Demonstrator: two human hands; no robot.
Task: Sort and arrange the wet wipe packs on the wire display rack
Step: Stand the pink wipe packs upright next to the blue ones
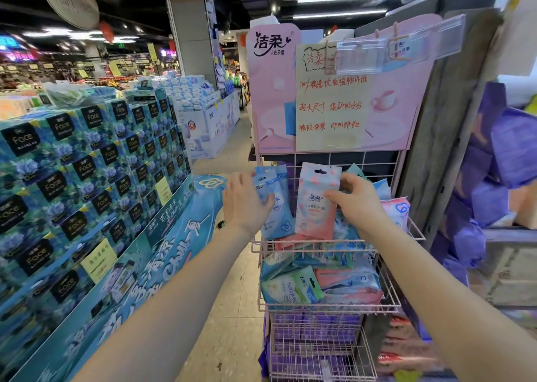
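The left hand (244, 204) grips a few blue packs (276, 216) upright, thumb across their front. Just beside it, the right hand (360, 204) pinches a pink pack (315, 207) by its upper edge, thumb in front and fingers behind. Both are held above the top basket (406, 227) of the rack, with a loose pile (343, 232) of mixed packs directly beneath the hands.

The main risk is probably slippage. The blue packs are glossy and stacked, so one at the back could slide out of the left hand's grip and fall into the pile, or past the front rim to the floor. The pink pack hangs from a light pinch and could swing or twist if it catches the blue packs beside it. Setting either one down on the uneven pile below could tip it over, or push packs through the wire into the lower basket (389, 300), mixing the colours again.
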